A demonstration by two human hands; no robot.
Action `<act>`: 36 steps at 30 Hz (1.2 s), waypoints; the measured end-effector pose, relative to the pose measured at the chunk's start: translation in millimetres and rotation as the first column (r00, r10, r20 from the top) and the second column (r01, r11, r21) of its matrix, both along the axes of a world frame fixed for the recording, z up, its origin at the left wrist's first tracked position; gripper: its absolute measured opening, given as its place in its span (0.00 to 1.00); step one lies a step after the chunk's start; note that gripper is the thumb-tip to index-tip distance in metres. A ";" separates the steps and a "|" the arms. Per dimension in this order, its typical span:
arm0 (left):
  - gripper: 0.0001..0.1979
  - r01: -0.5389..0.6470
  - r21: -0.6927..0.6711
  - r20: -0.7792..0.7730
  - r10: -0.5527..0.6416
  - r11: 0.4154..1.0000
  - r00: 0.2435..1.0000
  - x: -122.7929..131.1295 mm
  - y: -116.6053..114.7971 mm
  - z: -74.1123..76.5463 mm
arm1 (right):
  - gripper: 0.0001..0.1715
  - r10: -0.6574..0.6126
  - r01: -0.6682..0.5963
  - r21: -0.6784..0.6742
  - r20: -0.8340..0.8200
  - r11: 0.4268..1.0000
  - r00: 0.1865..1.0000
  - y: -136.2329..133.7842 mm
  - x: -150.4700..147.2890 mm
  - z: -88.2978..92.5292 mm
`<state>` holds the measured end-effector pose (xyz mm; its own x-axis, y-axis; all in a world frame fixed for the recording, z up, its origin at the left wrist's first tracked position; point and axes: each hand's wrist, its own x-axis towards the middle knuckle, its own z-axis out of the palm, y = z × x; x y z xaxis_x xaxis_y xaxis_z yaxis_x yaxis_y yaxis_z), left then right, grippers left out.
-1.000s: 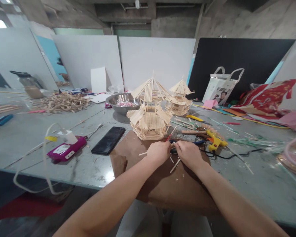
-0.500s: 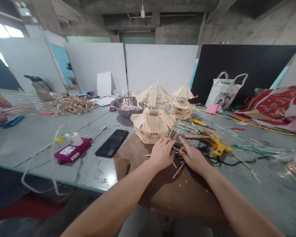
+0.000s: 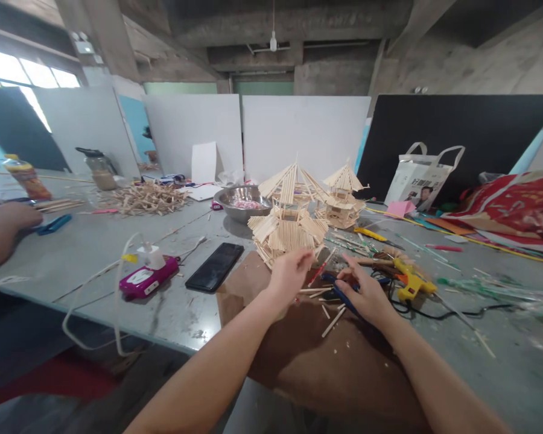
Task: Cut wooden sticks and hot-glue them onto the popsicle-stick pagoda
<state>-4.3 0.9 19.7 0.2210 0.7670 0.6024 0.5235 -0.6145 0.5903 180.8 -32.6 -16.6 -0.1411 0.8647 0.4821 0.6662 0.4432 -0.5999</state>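
My left hand (image 3: 288, 276) is closed, fingertips pinched together in front of the larger wooden-stick pavilion model (image 3: 290, 232). Whatever is between those fingertips, if anything, is too small to make out. My right hand (image 3: 362, 290) is closed around the blue handle (image 3: 345, 294) of what looks like pliers, its index finger raised. The tool's jaws are hard to see among loose sticks. Short cut sticks (image 3: 333, 322) lie on the brown board (image 3: 294, 355) beneath my hands. A red-marked stick (image 3: 321, 269) leans between the hands near the model's base.
A smaller pavilion (image 3: 341, 196) and a steel bowl (image 3: 242, 205) stand behind. To the right lie a yellow glue gun (image 3: 411, 280) and yellow cutter (image 3: 370, 234). A phone (image 3: 215, 266) and purple power strip (image 3: 148, 277) are left. Another person's hand (image 3: 13, 223) rests far left.
My hands have moved apart; the left has lifted slightly toward the model. The right now covers the blue handle. The view has shifted, bringing more of the other person's arm into sight.
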 end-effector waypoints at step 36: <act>0.07 0.394 -0.605 0.730 0.284 0.692 0.622 -37.4 69.6 96.4 | 0.18 0.050 -0.039 -0.134 0.080 0.990 0.996 6.2 6.2 -8.1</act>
